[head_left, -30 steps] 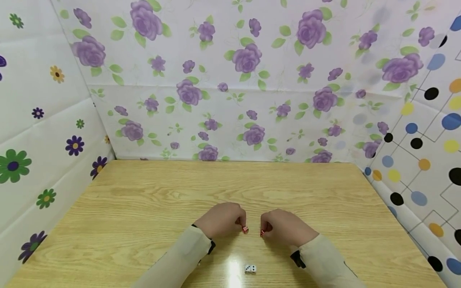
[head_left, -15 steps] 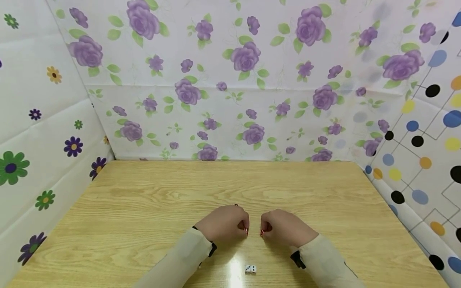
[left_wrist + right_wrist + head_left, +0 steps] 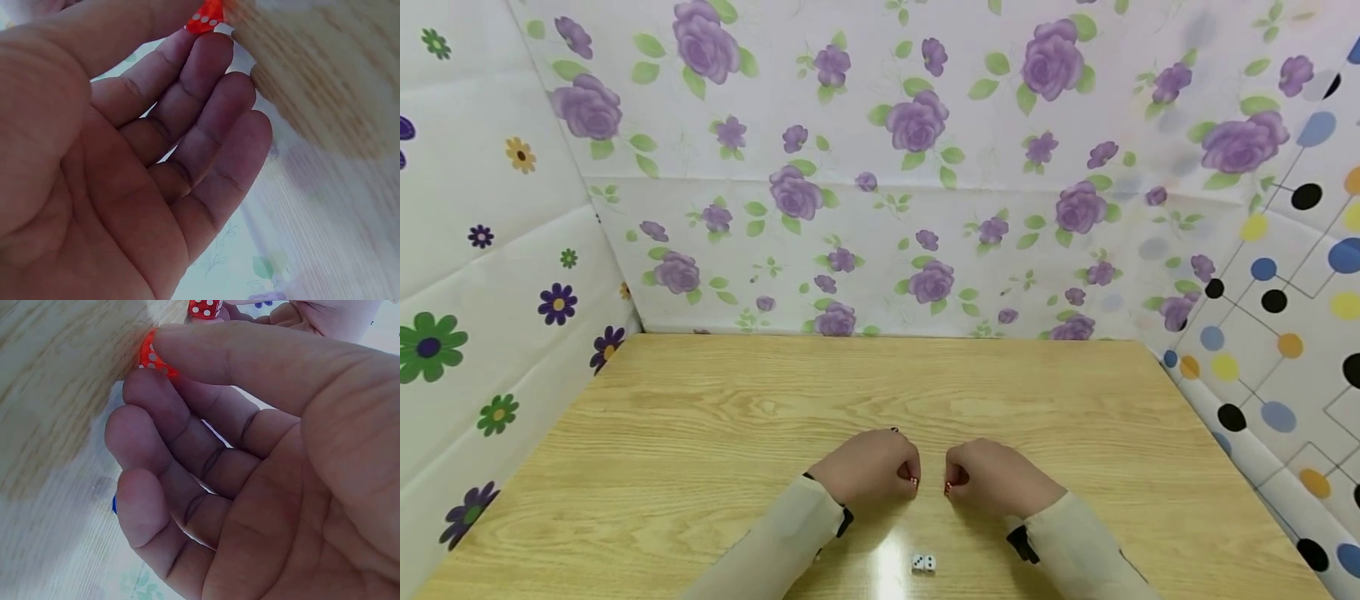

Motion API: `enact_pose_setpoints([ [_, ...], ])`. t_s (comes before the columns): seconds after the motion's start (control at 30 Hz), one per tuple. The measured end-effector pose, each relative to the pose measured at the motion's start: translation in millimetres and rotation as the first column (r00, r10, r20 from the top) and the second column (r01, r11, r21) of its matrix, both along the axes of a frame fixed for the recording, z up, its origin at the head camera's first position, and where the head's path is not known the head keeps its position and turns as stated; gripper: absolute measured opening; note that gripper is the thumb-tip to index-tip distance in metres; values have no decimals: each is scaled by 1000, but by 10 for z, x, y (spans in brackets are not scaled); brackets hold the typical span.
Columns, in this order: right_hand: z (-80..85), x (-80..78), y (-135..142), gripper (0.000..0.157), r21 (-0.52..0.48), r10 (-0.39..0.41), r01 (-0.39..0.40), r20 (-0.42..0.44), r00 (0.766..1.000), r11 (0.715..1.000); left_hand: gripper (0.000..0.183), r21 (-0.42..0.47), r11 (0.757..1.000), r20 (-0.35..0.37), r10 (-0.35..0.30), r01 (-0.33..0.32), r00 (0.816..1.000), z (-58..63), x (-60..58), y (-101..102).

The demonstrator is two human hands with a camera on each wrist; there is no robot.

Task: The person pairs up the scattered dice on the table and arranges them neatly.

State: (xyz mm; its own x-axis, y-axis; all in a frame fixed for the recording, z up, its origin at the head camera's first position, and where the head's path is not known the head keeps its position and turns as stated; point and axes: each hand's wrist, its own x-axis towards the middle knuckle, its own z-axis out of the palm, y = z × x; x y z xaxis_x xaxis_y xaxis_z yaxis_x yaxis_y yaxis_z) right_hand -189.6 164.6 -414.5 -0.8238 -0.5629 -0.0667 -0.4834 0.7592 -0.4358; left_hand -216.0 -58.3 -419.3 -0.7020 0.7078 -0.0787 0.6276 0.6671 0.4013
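Close over the wooden table, my left hand [image 3: 872, 464] pinches a red die [image 3: 914, 481] with white dots between thumb and index finger. That die [image 3: 206, 19] shows at the top of the left wrist view. Facing it across a narrow gap, my right hand [image 3: 996, 475] pinches another red die [image 3: 948, 487]. The right wrist view shows this second die [image 3: 153, 357] at the thumb tip, partly hidden by the fingers, and the left hand's die [image 3: 205, 307] beyond it. Two white dice [image 3: 923, 563] with black dots sit side by side on the table, nearer the person.
Behind my left hand a small dark thing [image 3: 894, 430] peeks out, mostly hidden. The wood-grain table [image 3: 715, 392] ends at a flowered cloth wall [image 3: 865, 250] at the back. Patterned cloth walls also stand at the left [image 3: 512, 275] and right [image 3: 1270, 333].
My left hand has shifted slightly right and toward the person, bringing its red die nearer the right one. The small dark thing now shows behind it. My right hand has stayed almost still.
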Motion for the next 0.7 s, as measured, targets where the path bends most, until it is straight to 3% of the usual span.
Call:
enact_pose_setpoints([
  [0.27, -31, -9, 5, 22, 19, -16, 17, -52, 999, 1000, 19, -7, 1000, 4, -10, 10, 1000, -11, 2, 2],
  [0.7, -50, -9, -65, 15, -11, 5, -6, -26, 1000, 1000, 14, -19, 1000, -42, -24, 23, 999, -4, 38, 43],
])
